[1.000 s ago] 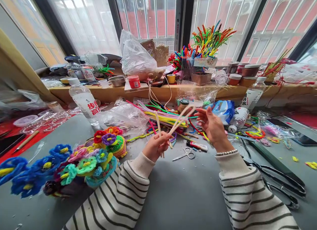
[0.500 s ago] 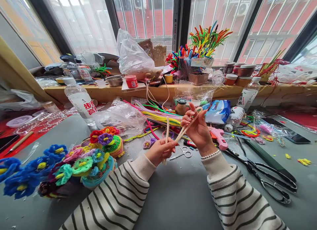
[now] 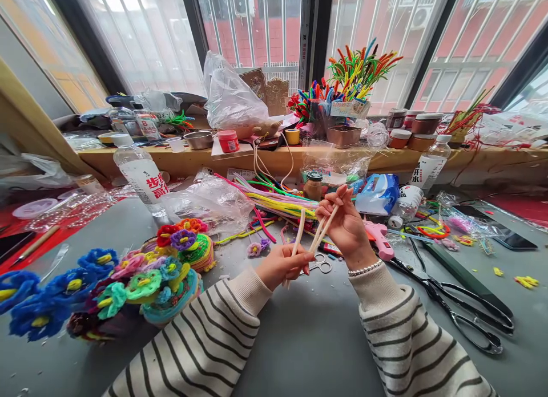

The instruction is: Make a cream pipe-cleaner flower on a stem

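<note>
Cream pipe cleaners (image 3: 322,230) stretch between my two hands above the grey table. My left hand (image 3: 286,264) pinches them near their lower part, and one end stands up on its own above the fingers. Higher and to the right, my right hand (image 3: 342,226) has its fingers closed on the upper part of the bent strands. Just under the hands lie small silver scissors (image 3: 321,264), partly hidden by the left fingers. Behind the hands is a bundle of coloured pipe cleaners (image 3: 282,202).
Fuzzy flowers (image 3: 143,286) stand at the left, near a water bottle (image 3: 141,171). To the right lie a pink glue gun (image 3: 379,240), large black scissors (image 3: 449,303) and a phone (image 3: 496,229). A cluttered ledge (image 3: 180,159) runs along the window.
The right hand has come down slightly, and its raised fingers have folded over the strands. The left hand has shifted a little to the right, closer to it.
</note>
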The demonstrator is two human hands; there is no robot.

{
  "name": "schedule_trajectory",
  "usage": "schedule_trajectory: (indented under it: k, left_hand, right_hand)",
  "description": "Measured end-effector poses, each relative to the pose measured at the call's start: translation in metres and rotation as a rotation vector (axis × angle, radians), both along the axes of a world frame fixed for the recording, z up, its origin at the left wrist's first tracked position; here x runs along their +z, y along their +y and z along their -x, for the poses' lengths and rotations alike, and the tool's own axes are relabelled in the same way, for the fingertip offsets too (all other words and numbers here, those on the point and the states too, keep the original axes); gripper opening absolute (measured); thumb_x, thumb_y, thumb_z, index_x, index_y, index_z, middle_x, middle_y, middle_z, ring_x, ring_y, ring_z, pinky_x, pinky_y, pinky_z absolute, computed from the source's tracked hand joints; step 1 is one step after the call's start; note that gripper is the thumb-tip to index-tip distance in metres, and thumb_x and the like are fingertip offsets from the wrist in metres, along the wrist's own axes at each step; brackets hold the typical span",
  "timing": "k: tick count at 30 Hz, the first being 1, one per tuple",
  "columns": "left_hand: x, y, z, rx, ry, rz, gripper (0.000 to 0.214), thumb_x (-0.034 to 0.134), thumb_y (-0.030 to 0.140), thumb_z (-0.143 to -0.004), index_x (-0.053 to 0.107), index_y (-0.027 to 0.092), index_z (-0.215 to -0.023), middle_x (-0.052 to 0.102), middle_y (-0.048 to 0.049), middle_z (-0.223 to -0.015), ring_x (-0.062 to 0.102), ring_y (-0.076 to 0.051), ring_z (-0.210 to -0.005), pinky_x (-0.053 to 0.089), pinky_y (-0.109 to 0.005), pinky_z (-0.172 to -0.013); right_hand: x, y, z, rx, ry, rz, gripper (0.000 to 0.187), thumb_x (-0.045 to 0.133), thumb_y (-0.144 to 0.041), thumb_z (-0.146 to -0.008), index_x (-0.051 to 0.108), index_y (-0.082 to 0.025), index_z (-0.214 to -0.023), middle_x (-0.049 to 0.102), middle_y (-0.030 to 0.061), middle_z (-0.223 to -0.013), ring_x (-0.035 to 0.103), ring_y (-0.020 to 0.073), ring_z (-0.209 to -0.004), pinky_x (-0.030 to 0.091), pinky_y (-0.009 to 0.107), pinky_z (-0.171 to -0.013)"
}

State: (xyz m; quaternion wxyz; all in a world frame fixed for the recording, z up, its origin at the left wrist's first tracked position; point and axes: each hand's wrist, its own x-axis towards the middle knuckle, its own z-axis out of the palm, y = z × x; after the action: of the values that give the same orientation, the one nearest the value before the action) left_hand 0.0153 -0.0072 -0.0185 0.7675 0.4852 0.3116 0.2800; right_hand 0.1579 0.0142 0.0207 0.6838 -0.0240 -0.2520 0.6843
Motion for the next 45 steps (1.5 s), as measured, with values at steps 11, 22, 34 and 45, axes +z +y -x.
schedule_trajectory:
  k: [11,22,34,45]
  left_hand:
    - [0.002,-0.003,0.002,-0.153,-0.054,0.037,0.021,0.059,0.029,-0.061,0.052,0.010,-0.060,0.051,0.0022,-0.045,0.025,0.002,-0.026,0.008,-0.017,-0.031]
    - [0.005,-0.003,0.002,-0.208,-0.034,0.054,0.019,0.059,0.028,-0.061,0.051,0.010,-0.060,0.052,0.0027,-0.043,0.025,0.002,-0.025,0.008,-0.017,-0.030]
    - [0.004,-0.002,0.001,0.056,0.001,-0.032,0.019,0.059,0.028,-0.059,0.051,0.011,-0.059,0.046,0.0048,-0.040,0.025,0.002,-0.027,0.009,-0.016,-0.032]
    - [0.000,0.004,0.001,0.262,0.009,-0.011,0.034,0.052,0.045,-0.061,0.053,0.013,-0.071,0.043,0.0050,-0.054,0.024,0.001,-0.033,0.013,-0.013,-0.032]
  right_hand:
    - [0.001,-0.002,-0.005,-0.041,-0.160,0.006,0.013,0.055,-0.036,-0.068,0.058,-0.031,-0.080,0.046,-0.0083,-0.060,0.045,0.0024,-0.057,0.042,0.014,-0.056]
    - [-0.006,0.007,-0.007,-0.070,-0.037,0.193,0.005,0.064,-0.023,-0.060,0.059,-0.021,-0.062,0.048,-0.0091,-0.051,0.045,0.0010,-0.049,0.042,0.012,-0.049]
    - [-0.002,0.003,-0.024,-0.024,-0.316,0.158,0.017,0.050,-0.037,-0.071,0.060,-0.023,-0.076,0.061,-0.0045,-0.079,0.055,0.0073,-0.071,0.044,0.021,-0.065]
    - [0.000,0.006,-0.038,-0.281,-0.730,0.180,0.015,0.059,-0.029,-0.065,0.064,-0.016,-0.072,0.058,-0.0032,-0.064,0.048,0.0023,-0.053,0.040,0.010,-0.048]
